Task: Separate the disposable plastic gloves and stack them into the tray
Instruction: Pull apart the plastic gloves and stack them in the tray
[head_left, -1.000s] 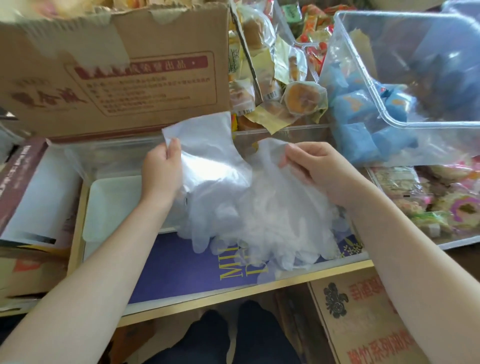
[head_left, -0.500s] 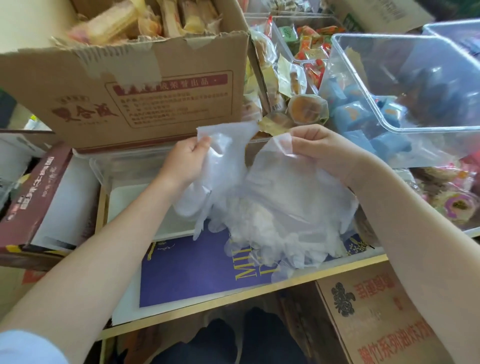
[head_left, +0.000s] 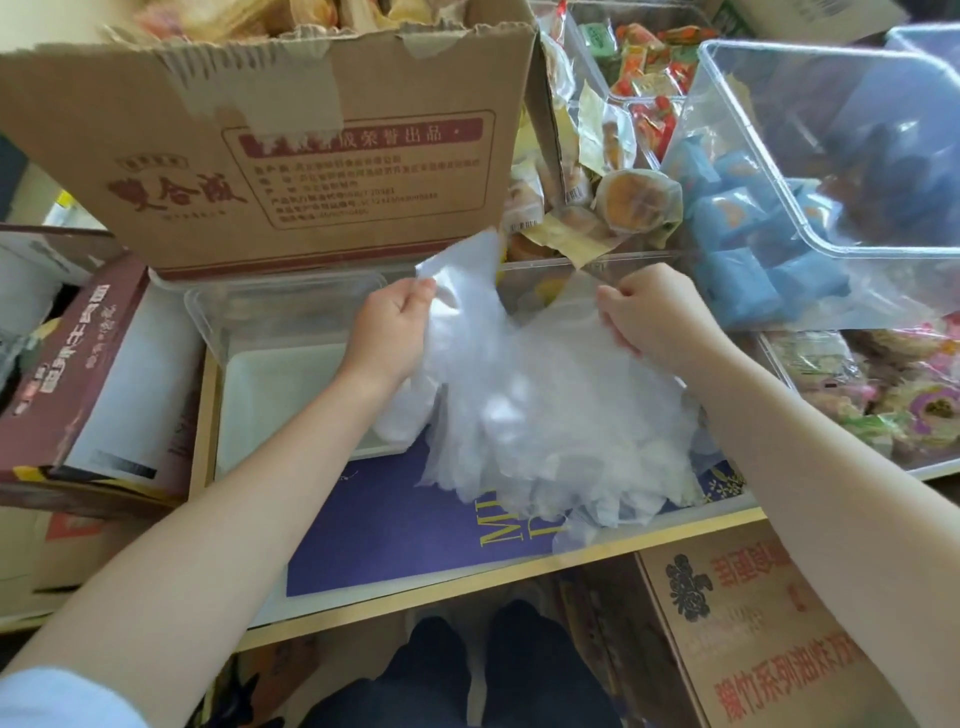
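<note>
1. We see the left hand (head_left: 387, 327) with its grip pinching the cuff edge of one thin glove (head_left: 462, 291), lifted at the far left side of the pile.
2. The right hand (head_left: 652, 317) has its grip curled round the far right edge of the bunched gloves (head_left: 550, 415).
3. The gloves hang between both hands and spill down onto the purple mat (head_left: 395, 525) on the counter (head_left: 467, 587).
4. The clear tray (head_left: 249, 322) sits left of the pile, its near right corner under the gloves.
5. A cardboard box (head_left: 270, 156) stands beyond the tray.
</note>
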